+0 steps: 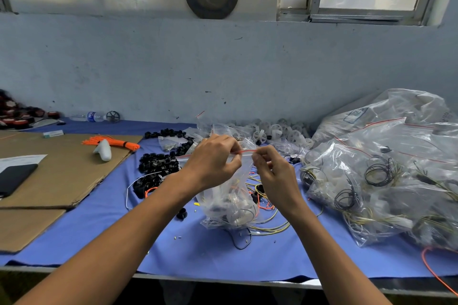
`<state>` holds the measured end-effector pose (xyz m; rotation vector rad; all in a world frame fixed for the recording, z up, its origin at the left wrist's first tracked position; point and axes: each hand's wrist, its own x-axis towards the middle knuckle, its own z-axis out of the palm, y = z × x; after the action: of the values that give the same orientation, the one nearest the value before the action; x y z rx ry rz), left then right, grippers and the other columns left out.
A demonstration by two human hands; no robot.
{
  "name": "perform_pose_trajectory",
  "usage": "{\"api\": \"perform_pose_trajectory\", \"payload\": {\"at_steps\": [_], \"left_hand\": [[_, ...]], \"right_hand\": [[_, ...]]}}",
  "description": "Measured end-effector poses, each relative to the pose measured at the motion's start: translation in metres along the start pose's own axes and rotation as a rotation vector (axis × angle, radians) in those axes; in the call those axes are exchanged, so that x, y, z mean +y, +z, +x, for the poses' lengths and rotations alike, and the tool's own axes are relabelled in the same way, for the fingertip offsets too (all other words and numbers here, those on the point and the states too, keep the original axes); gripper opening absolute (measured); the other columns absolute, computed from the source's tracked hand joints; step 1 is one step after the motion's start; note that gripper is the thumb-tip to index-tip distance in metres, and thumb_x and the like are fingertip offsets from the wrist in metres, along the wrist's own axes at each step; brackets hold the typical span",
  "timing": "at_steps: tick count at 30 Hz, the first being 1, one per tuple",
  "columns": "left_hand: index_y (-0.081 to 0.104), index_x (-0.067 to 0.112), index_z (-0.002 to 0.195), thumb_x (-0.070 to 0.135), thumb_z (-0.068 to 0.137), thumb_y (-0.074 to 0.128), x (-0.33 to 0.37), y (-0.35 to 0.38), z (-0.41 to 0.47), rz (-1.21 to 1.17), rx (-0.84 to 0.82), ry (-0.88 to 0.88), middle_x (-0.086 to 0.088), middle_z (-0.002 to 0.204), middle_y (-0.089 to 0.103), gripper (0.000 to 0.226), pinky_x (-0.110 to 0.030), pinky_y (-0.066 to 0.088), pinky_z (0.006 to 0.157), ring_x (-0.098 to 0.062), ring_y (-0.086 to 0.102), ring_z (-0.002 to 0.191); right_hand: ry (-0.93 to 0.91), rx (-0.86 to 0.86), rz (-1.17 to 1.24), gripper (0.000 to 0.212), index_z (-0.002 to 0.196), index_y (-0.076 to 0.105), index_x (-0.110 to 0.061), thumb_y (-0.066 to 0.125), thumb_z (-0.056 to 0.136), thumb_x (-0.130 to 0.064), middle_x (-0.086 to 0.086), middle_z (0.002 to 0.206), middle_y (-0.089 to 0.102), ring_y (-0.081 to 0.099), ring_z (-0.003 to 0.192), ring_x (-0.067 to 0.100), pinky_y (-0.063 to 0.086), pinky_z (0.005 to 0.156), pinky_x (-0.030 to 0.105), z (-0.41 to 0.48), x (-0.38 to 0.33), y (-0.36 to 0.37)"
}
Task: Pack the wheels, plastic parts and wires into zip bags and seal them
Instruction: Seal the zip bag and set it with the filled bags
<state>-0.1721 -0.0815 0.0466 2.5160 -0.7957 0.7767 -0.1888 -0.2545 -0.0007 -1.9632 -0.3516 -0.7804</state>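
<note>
The left hand (213, 158) & right hand (272, 171) each pinch the zip bag (228, 203) at its red seal strip (244, 152), which runs L-R between them (bag hangs below).

Your clear zip bag (230, 195) stands upright, red strip on top, stuffed with wires and white bits. Black round parts (158, 163) lie heaped on its left. White wheels (296, 135) sit behind it. Filled bags (347, 181) pile up on its right.
</note>
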Motion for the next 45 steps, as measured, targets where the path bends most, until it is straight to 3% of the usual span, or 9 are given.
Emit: {"api": "perform_pose_trajectory", "payload": {"at_steps": [7, 15, 20, 28, 36, 45], "left_hand": [[0.061, 0.018, 0.100, 0.030, 0.095, 0.054, 0.000, 0.001, 0.001, 0.023, -0.009, -0.001, 0.003, 0.101, 0.062, 0.015, -0.035, 0.040, 0.090, -0.018, 0.049, 0.097], [0.064, 0.019, 0.099, 0.032, 0.092, 0.058, -0.007, 0.002, 0.001, 0.022, 0.010, 0.004, 0.005, 0.099, 0.063, 0.016, -0.034, 0.040, 0.091, -0.016, 0.051, 0.095], [0.062, 0.019, 0.098, 0.032, 0.093, 0.057, -0.014, 0.002, -0.001, 0.039, -0.008, 0.001, 0.008, 0.095, 0.059, 0.015, -0.033, 0.041, 0.090, -0.014, 0.048, 0.092], [0.061, 0.018, 0.096, 0.030, 0.092, 0.057, -0.012, 0.002, -0.001, 0.026, 0.015, 0.000, 0.004, 0.096, 0.062, 0.013, -0.036, 0.043, 0.086, -0.017, 0.050, 0.093], [0.064, 0.019, 0.098, 0.030, 0.093, 0.059, -0.016, 0.000, -0.002, 0.036, 0.018, 0.041, 0.011, 0.091, 0.053, 0.013, -0.027, 0.034, 0.083, -0.011, 0.044, 0.089], [0.063, 0.015, 0.097, 0.026, 0.093, 0.058, -0.014, -0.002, -0.004, 0.008, -0.005, 0.007, 0.002, 0.096, 0.061, 0.012, -0.035, 0.043, 0.088, -0.019, 0.052, 0.094]], "right_hand": [[-0.002, 0.004, 0.003, 0.009, 0.090, 0.059, -0.026, 0.056, 0.098, -0.023, -0.013, 0.076, 0.062, 0.055, 0.072, 0.002, 0.040, 0.062, 0.021, 0.001, 0.000, 0.001], [0.002, -0.008, -0.007, 0.009, 0.091, 0.059, -0.022, 0.055, 0.099, -0.023, -0.007, 0.076, 0.062, 0.055, 0.071, 0.011, 0.044, 0.063, 0.033, -0.001, -0.002, -0.002], [0.015, -0.014, -0.016, 0.008, 0.091, 0.060, -0.021, 0.056, 0.098, -0.023, -0.011, 0.073, 0.059, 0.052, 0.069, 0.003, 0.040, 0.061, 0.027, -0.002, -0.002, -0.003], [0.022, -0.015, -0.001, 0.008, 0.091, 0.059, -0.022, 0.056, 0.098, -0.023, -0.011, 0.073, 0.059, 0.050, 0.066, 0.004, 0.039, 0.061, 0.028, -0.001, -0.004, -0.002], [0.019, -0.022, -0.006, 0.009, 0.092, 0.060, -0.020, 0.055, 0.099, -0.023, -0.010, 0.076, 0.059, 0.052, 0.070, 0.007, 0.041, 0.062, 0.028, -0.001, -0.005, -0.004], [0.029, -0.013, -0.008, 0.009, 0.090, 0.060, -0.025, 0.056, 0.098, -0.025, -0.011, 0.075, 0.061, 0.054, 0.071, 0.004, 0.042, 0.063, 0.028, -0.002, -0.005, -0.001]]}}
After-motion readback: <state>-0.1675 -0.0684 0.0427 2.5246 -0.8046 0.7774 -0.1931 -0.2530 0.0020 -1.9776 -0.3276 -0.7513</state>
